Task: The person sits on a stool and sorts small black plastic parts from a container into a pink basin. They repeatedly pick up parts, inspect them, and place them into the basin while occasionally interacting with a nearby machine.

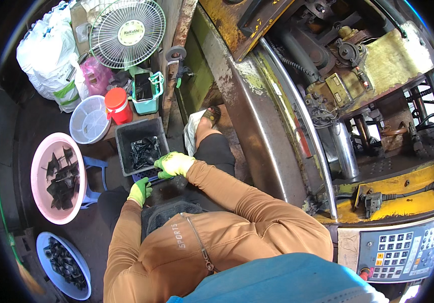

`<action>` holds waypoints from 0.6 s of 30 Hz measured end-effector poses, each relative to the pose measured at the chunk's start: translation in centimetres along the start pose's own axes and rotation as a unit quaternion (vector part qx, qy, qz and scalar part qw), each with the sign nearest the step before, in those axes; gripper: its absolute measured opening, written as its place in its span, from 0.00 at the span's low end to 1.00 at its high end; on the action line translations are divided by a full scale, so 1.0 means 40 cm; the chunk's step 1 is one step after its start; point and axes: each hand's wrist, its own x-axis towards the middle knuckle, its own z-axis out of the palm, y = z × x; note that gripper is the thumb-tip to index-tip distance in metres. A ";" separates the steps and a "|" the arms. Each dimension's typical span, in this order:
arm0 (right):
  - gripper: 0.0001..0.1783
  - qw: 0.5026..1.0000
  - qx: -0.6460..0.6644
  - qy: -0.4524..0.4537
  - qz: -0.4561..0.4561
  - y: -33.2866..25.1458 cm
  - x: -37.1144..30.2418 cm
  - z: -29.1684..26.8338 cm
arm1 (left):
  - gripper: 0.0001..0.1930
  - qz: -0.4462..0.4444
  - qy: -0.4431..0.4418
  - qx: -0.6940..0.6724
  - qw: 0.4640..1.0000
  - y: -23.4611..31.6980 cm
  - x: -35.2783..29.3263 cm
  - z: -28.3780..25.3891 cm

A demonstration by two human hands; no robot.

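Both hands wear yellow-green gloves and are close together over my lap, at the near edge of a dark grey bin (121, 132). Black plastic parts (146, 151) lie heaped in that bin. My right hand (174, 164) is by the bin's near right corner, its fingers curled toward the left. My left hand (140, 192) is lower and to the left, its fingers bent inward. Whatever the fingers of either hand hold is dark or too small to make out. Below the bin, a bit of blue plastic (146, 174) shows between the hands.
Left of me, a pink basin (38, 177) and a blue basin (44, 252) hold black parts. Beyond the bin are a red jug (119, 107), a translucent basin (89, 118), a teal basket (147, 106) and a fan (127, 33). A large machine (348, 101) with a control panel (403, 250) stands right.
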 end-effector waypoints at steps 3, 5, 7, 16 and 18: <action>0.28 1.000 0.002 0.003 -0.004 0.003 0.004 0.004 | 0.08 -0.003 -0.002 0.003 1.000 0.003 0.000 0.000; 0.28 1.000 0.006 0.010 -0.002 0.006 0.007 0.012 | 0.08 -0.008 0.004 -0.005 1.000 0.005 -0.003 0.003; 0.26 0.999 0.015 0.027 -0.008 0.008 0.010 0.019 | 0.08 0.000 0.001 -0.002 1.000 0.006 -0.008 0.006; 0.25 0.999 0.019 0.040 -0.010 0.013 0.006 0.023 | 0.07 -0.010 0.005 -0.004 1.000 0.013 -0.014 0.014; 0.24 0.999 0.013 0.042 -0.007 0.012 0.005 0.024 | 0.07 -0.012 0.000 -0.005 1.000 0.012 -0.011 0.011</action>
